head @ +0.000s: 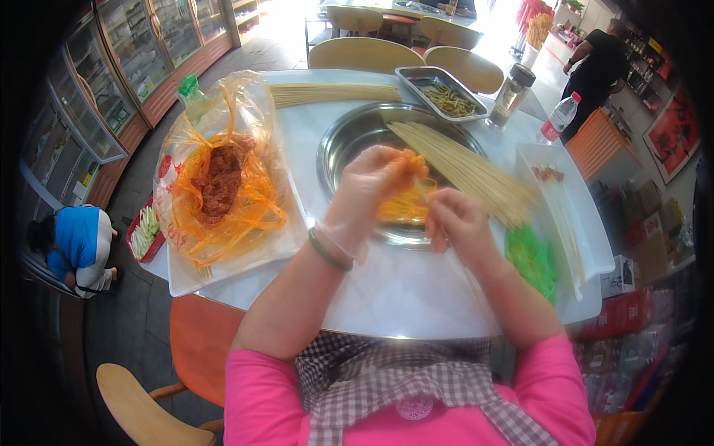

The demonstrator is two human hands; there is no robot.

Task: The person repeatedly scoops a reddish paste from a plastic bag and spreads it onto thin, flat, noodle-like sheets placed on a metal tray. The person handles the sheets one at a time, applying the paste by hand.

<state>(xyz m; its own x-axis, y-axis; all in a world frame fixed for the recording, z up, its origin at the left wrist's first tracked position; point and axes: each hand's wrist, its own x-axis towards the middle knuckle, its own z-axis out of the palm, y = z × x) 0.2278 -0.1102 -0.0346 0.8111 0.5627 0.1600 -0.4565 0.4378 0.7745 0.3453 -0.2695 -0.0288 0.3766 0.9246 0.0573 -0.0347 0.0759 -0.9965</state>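
Note:
My left hand (371, 187), in a clear plastic glove, pinches a small orange-yellow piece of food (414, 163) above a stainless steel basin (340, 131). My right hand (460, 220) grips a thin bamboo skewer (421, 189) whose upper end meets that piece; my fingers hide how far it goes in. Below both hands, yellow-orange strips of food (401, 206) lie in the basin. A fanned bundle of bamboo skewers (463, 167) rests across the basin's right rim. Beyond my right hand, a white tray (594, 240) holds a few skewers with small meat pieces (546, 174).
Left, an orange plastic bag (262, 209) of raw marinated meat (220, 178) sits on a white tray (187, 281). More skewers (334, 93), a metal tray of green vegetables (449, 100), a shaker jar (510, 97), a water bottle (559, 118) and a green bag (530, 262) surround the basin.

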